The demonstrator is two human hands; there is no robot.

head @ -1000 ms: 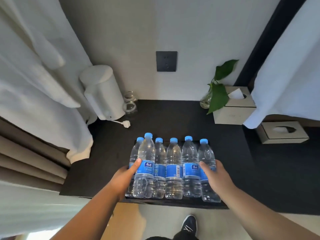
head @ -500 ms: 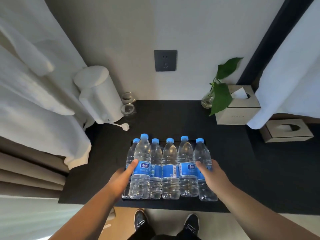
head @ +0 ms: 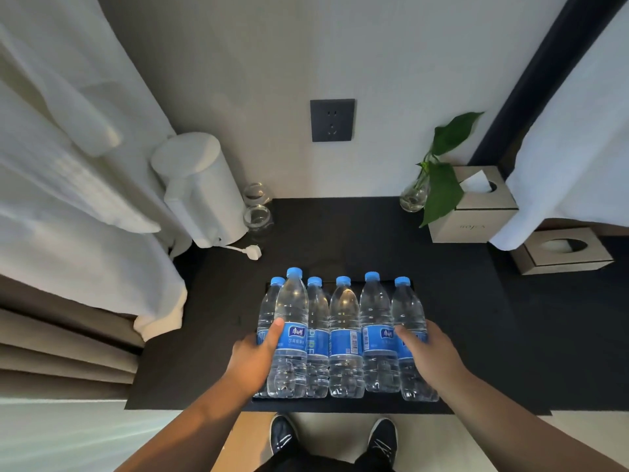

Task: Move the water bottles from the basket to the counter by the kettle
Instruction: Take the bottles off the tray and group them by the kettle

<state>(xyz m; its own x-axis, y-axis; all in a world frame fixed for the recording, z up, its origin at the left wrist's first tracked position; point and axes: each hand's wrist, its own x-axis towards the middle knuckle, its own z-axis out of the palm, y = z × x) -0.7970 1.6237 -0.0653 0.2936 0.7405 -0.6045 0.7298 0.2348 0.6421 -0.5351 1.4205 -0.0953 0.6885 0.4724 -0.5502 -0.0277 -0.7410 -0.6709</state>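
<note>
Several clear water bottles [head: 345, 338] with blue caps and blue labels stand upright in a row inside a low black basket [head: 343, 405] at the front edge of the dark counter [head: 340, 240]. My left hand [head: 253, 359] clasps the left end of the row, its thumb lying across the second bottle's label. At the right end, my right hand [head: 429, 356] wraps the outermost bottle. The fingers of both hands are hidden behind the bottles. The white kettle [head: 200, 189] stands at the counter's back left corner.
Two small glass jars [head: 257, 216] and a white plug [head: 253, 251] sit beside the kettle. A plant in a glass vase [head: 413, 195] and a tissue box [head: 473, 212] stand at the back right, a second tissue box [head: 561, 253] farther right. White robes [head: 68, 199] hang at both sides.
The row of bottles and the basket have shifted slightly farther onto the counter. Both hands keep the same hold at the row's ends. My feet have stepped closer to the counter.
</note>
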